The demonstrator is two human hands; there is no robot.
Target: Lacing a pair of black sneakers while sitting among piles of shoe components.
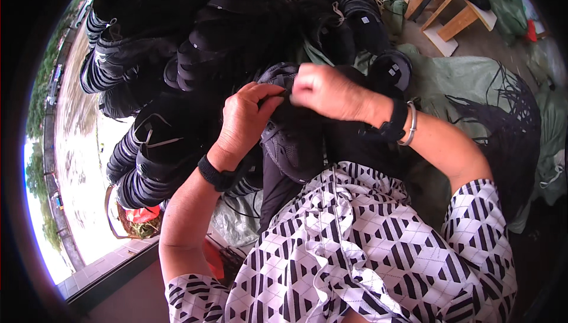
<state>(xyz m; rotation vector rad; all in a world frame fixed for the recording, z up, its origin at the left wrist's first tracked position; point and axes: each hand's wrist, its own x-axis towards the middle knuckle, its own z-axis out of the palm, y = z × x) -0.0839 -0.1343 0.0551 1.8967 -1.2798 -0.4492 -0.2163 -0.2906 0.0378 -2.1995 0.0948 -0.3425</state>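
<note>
A dark grey shoe upper (290,148) with a knit-like surface lies across my lap. Over its upper end, my left hand (242,114) pinches thumb against fingertips, and what lies between them is too dark and small to make out. Close beside it, my right hand (328,93) is curled closed, its fingertips blurred and partly hidden. The two hands almost meet above the upper. Whether a lace runs between them cannot be seen.
Tall piles of stacked black shoe uppers (231,33) rise ahead and to the left, some tied with string. Dark laces (503,110) spread over a green sheet (438,74) at right. A wooden stool (458,24) stands far right. An orange-red bag (142,214) sits at lower left.
</note>
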